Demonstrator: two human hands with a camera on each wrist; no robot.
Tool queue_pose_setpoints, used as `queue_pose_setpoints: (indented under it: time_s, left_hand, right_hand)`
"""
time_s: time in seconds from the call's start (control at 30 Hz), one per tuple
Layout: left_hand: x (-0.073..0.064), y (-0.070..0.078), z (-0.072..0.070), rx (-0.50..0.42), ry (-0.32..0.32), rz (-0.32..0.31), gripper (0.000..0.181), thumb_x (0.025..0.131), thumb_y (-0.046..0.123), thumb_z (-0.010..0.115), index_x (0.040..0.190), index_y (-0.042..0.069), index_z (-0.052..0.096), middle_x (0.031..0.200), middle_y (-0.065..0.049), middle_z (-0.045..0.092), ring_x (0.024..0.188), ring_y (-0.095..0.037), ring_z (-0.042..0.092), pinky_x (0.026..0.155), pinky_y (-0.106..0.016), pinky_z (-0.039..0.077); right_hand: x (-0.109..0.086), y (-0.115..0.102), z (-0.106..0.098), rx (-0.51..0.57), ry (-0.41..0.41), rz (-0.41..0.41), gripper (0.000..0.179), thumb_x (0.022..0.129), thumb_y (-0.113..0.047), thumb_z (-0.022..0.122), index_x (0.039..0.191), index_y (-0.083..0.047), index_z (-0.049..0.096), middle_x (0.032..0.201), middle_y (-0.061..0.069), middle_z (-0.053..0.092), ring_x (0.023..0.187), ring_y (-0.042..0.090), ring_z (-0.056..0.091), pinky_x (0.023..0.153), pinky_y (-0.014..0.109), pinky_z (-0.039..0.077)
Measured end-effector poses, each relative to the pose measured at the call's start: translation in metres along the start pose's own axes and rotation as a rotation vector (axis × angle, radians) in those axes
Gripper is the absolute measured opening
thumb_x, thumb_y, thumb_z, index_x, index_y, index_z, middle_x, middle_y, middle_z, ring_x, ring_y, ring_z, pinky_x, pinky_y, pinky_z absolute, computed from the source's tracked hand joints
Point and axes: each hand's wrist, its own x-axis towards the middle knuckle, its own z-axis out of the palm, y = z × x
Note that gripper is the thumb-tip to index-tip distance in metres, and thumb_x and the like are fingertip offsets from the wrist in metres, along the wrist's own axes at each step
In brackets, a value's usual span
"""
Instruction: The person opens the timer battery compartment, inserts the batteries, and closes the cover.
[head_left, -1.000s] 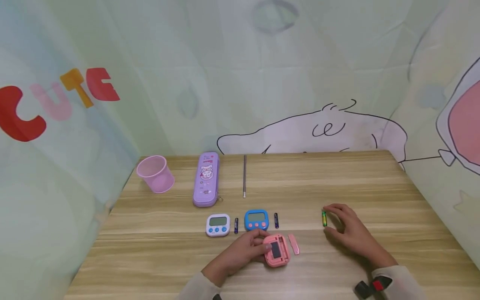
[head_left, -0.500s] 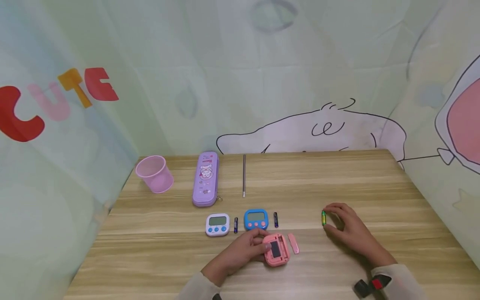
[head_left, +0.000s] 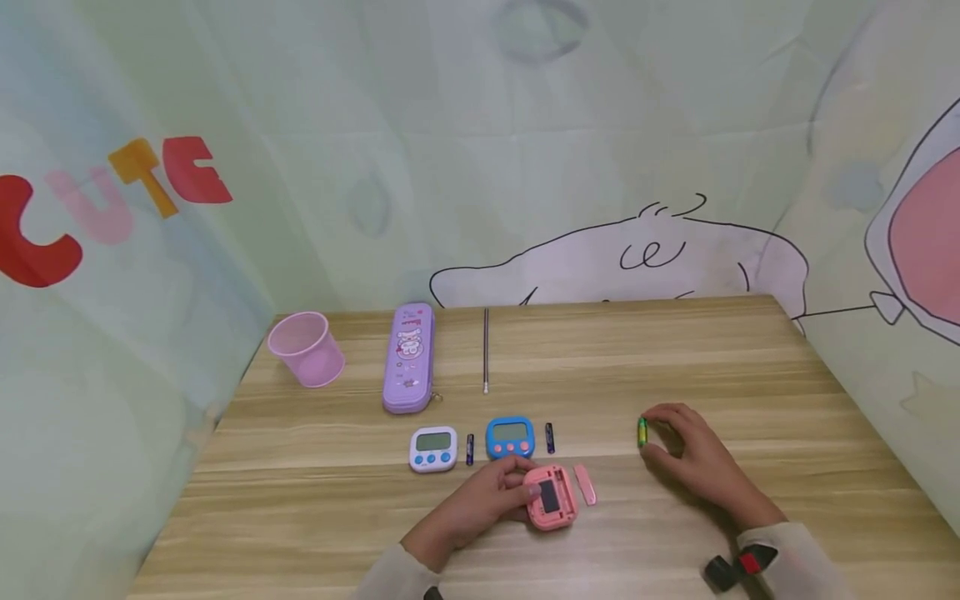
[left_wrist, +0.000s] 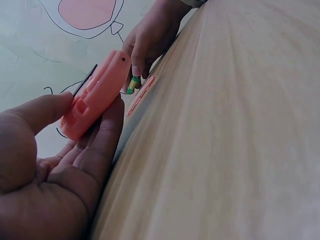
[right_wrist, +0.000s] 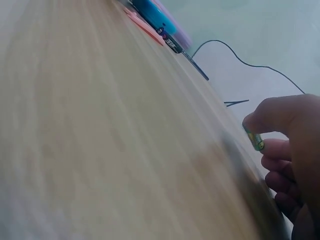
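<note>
My left hand holds a pink digital timer back side up, thumb on its back and fingers beneath. Its battery slot is uncovered and a dark magnet strip shows. In the left wrist view the timer is tilted above the table. Just right of it lies the long pink battery cover. Farther right, my right hand pinches a small green-and-yellow battery by its ends, between thumb and finger. The right wrist view shows the battery between the fingertips.
Behind the left hand lie a white timer and a blue timer, each with a dark battery to its right. Farther back are a pink cup, a purple pencil case and a thin dark stick.
My right hand has shifted slightly left with the green battery between its fingertips. The left hand and the pink timer stay in place, while the head view drifts slightly.
</note>
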Motion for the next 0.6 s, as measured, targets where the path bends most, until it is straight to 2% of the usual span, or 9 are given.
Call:
queue_pose_setpoints:
  time_s: [0.2,0.3,0.6]
  left_hand:
    - [0.000,-0.001,-0.001,-0.010,-0.002,0.003,0.040,0.096,0.013,0.062,0.130,-0.002,0.048,0.116,-0.018,0.066,0.100,-0.029,0.067,0.084,-0.037,0.058]
    - [0.000,-0.001,-0.001,-0.011,0.000,0.001,0.039,0.096,0.013,0.061,0.130,-0.002,0.048,0.116,-0.018,0.066,0.100,-0.029,0.067,0.084,-0.037,0.058]
    - [0.000,0.000,-0.001,-0.009,-0.013,0.000,0.039,0.097,0.014,0.061,0.130,-0.002,0.048,0.116,-0.016,0.066,0.101,-0.029,0.067,0.085,-0.037,0.057]
  right_hand:
    - [0.001,-0.009,0.006,0.066,-0.020,-0.025,0.040,0.082,-0.018,0.080,0.118,-0.016,0.063,0.117,-0.004,0.059,0.112,0.017,0.052,0.098,0.012,0.034]
    - [0.001,-0.015,0.012,0.120,-0.028,-0.056,0.041,0.082,-0.016,0.080,0.119,-0.018,0.063,0.118,-0.005,0.059,0.112,0.016,0.053,0.099,0.010,0.032]
    - [-0.005,-0.048,0.027,0.211,-0.116,-0.070,0.043,0.086,-0.028,0.076,0.126,-0.021,0.060,0.126,-0.010,0.056,0.120,0.013,0.051,0.103,0.027,0.041]
